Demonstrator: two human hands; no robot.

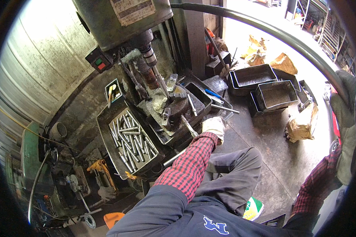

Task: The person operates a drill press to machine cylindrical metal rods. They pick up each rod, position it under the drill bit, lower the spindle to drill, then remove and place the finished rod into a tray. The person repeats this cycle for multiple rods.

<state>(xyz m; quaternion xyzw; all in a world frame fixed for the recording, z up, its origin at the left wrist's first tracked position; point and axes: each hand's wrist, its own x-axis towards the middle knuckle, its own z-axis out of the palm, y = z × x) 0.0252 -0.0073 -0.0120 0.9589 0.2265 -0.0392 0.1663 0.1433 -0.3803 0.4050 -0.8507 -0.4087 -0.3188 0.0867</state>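
Note:
My left hand, in a whitish glove, is closed on a metal bar that runs beneath my forearm, beside the machine's vise. My right hand, in a grey glove at the far right rim, grips the end of a long curved black lever leading to the drill press. Below its chuck, a drill bit points down into the clamped fixture. Metal shavings lie around the vise. A finished-looking steel rod rests on the fixture's right side.
On the left, a metal tray holds many steel rods. Dark metal bins stand on the floor at right, near a crumpled brown paper bag. A blue-handled tool and another rod lie right of the vise.

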